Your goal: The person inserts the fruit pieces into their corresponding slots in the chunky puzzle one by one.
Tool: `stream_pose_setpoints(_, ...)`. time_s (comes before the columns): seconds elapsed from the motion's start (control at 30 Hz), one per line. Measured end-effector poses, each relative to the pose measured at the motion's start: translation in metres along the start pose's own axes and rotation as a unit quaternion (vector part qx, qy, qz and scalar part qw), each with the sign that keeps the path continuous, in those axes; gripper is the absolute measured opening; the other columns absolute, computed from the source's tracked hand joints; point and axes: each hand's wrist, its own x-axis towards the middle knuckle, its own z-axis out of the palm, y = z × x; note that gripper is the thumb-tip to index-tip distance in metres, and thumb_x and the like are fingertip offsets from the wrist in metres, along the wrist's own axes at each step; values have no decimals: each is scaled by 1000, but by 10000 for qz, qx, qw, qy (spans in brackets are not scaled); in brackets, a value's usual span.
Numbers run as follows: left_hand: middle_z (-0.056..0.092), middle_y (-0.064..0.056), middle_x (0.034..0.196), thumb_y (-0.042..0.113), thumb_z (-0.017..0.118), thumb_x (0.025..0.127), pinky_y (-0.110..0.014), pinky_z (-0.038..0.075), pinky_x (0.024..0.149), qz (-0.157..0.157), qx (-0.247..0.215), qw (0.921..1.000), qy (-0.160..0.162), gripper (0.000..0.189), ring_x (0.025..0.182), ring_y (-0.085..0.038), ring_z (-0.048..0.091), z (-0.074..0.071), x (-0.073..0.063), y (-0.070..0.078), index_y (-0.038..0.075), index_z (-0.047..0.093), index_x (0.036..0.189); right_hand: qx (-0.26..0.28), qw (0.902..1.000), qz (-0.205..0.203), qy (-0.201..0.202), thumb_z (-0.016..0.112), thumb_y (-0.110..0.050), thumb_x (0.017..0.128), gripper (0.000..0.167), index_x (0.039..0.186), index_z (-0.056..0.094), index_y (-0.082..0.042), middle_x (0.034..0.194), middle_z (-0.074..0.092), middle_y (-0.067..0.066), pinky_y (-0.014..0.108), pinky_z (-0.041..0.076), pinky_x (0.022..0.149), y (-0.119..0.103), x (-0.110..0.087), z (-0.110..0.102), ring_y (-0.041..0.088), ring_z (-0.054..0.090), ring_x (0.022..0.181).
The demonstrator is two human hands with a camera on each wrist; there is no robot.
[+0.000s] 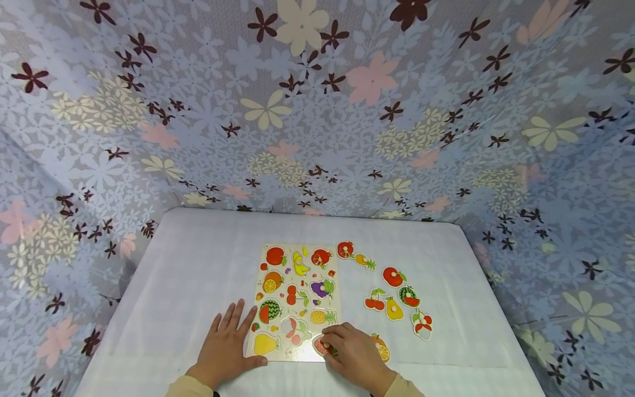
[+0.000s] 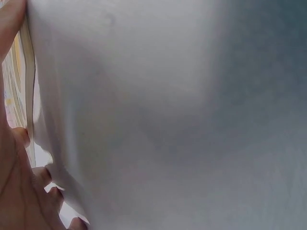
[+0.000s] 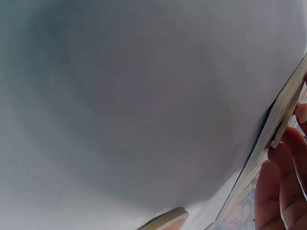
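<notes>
A wooden fruit puzzle board (image 1: 299,353) lies on the table. Flat beside its lower left corner rests my left hand (image 1: 225,344), fingers spread and thumb touching the board's edge. At the lower right corner my right hand (image 1: 354,353) pinches the knob of a red strawberry puzzle piece (image 1: 319,346), its fingers covering part of it. From the right wrist view, a thin wooden edge (image 3: 280,127) shows by the fingertips. Close to the right hand, partly hidden by it, is an orange puzzle piece (image 1: 382,349). The banana (image 1: 300,267) and grapes (image 1: 317,288) are on the board.
Loose pieces lie right of the board: pomegranate (image 1: 344,251), pineapple (image 1: 365,261), a red fruit (image 1: 393,277), watermelon (image 1: 409,298), cherries (image 1: 374,303), pear (image 1: 394,312) and a red-and-white piece (image 1: 423,326). A flowered cloth (image 1: 317,138) surrounds the white table (image 1: 198,253).
</notes>
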Motion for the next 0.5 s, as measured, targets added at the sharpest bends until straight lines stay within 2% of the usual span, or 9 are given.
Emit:
stream_pose_setpoints(0.23,22,-19,162,84,63,69,-62,20,114,27,-18,9999,100,115,146,-40,23,2,-1,-1,15,34,157,134,9998,88,-90,78,-34,87,24,108,76,-22,116,66,-8,28,56,80,0,-1,2,9,59,101)
stream_pose_setpoints(0.5,20,-18,163,86,61,69,-62,19,114,-13,68,10000,7,117,146,-40,21,1,-1,-1,16,32,158,183,9998,-6,83,78,-34,87,23,106,76,-21,116,65,-8,26,55,79,1,-2,2,8,58,100)
